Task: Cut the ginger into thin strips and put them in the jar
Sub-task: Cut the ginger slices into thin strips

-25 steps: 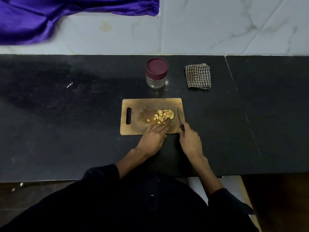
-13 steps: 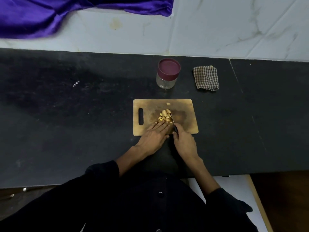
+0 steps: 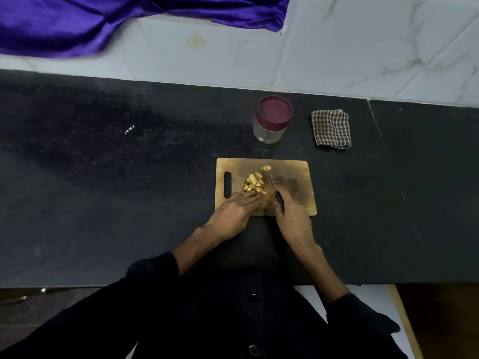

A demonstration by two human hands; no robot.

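Head view looks down on a wooden cutting board (image 3: 298, 172) lying on a dark counter (image 3: 103, 177). A small heap of pale ginger pieces (image 3: 254, 183) sits near the middle of the board, with one stray piece (image 3: 266, 167) apart from it toward the far edge.

Left hand (image 3: 233, 211) lies flat on the near part of the board, fingers straight and together, their tips touching the near edge of the heap; it holds nothing. Right hand (image 3: 293, 218) has its fingers curled round the black handle of a knife (image 3: 274, 187), whose thin blade runs up along the right side of the heap (whether the edge is touching the wood I cannot tell at this size).

The jar (image 3: 272, 120) stands beyond the board, well apart from the ginger, with its maroon lid on. A folded checked cloth (image 3: 331, 128) lies to its right.

As I judge it, the step in hand is gathering and cutting the ginger; the pieces look chunky, not yet thin strips. The next move calls for steadying the heap with the left fingertips clear of the blade and slicing finer. Before any filling, the jar's lid must come off.
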